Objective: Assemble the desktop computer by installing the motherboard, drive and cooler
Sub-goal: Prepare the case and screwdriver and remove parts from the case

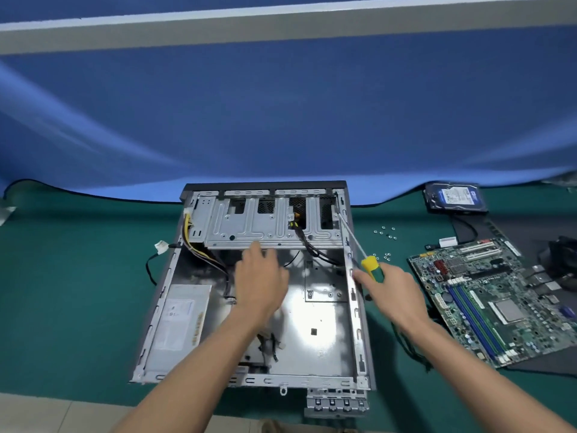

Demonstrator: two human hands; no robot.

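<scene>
An open metal computer case [324, 339] lies flat on the green mat, its floor bare of any board. A drive cage [246, 225] spans its far end. My left hand [260, 276] reaches into the case, fingers on the cage's near edge. My right hand [393, 289] grips a screwdriver [371, 265] with a yellow-green handle; its shaft points up to the case's far right corner. The motherboard [487, 295] lies on the mat right of the case. A hard drive [454, 197] sits at the back right.
A power supply [179, 317] fills the case's left side, with cables [199, 248] running from it. Several loose screws [385, 232] lie on the mat between case and motherboard. Dark parts and cables [559, 260] sit at the far right. A blue cloth [281, 120] hangs behind.
</scene>
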